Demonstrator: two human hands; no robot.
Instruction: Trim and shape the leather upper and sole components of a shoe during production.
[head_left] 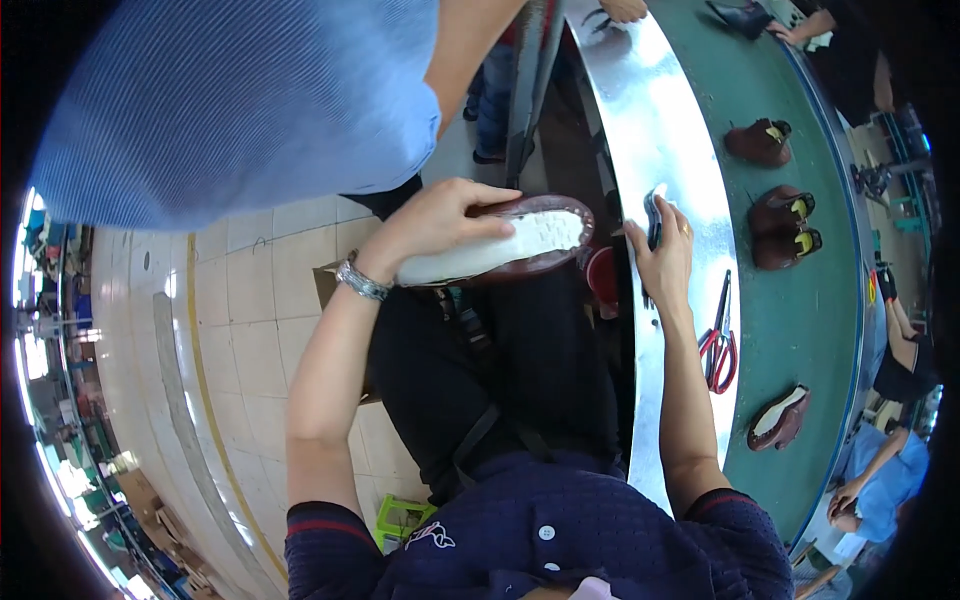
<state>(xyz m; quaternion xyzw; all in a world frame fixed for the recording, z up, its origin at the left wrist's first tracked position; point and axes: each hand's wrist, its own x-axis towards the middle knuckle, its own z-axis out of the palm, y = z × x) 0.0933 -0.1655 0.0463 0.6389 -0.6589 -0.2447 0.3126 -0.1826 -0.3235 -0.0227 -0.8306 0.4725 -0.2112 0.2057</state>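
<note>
Pale floor tiles (250, 345) spread to the left of a long, shiny metal surface (655, 120), and a green belt (800, 340) runs along its right side. Left of the surface, above the person's lap, the left hand (445, 222) has its fingers clamped on a brown shoe (545, 238). Its white underside faces up, its rounded toe points toward the surface, and the thumb lies across the white part. A silvery band (362, 278) circles that wrist.

On the surface itself, the right hand (668, 255) has its thumb and fingers curled about a slim dark tool (655, 222); I cannot tell whether they grip it firmly. Red-handled scissors (718, 355) lie along the surface's right edge, blades pointing away from the person. A red container (602, 278) is just beside the surface's left edge.

On the belt to the right of the surface are a brown pair (785, 228), a single brown shoe farther off (760, 143) and a nearer one showing a white underside (778, 418). A co-worker in a blue striped shirt (260, 110) is left of the surface's far end.
</note>
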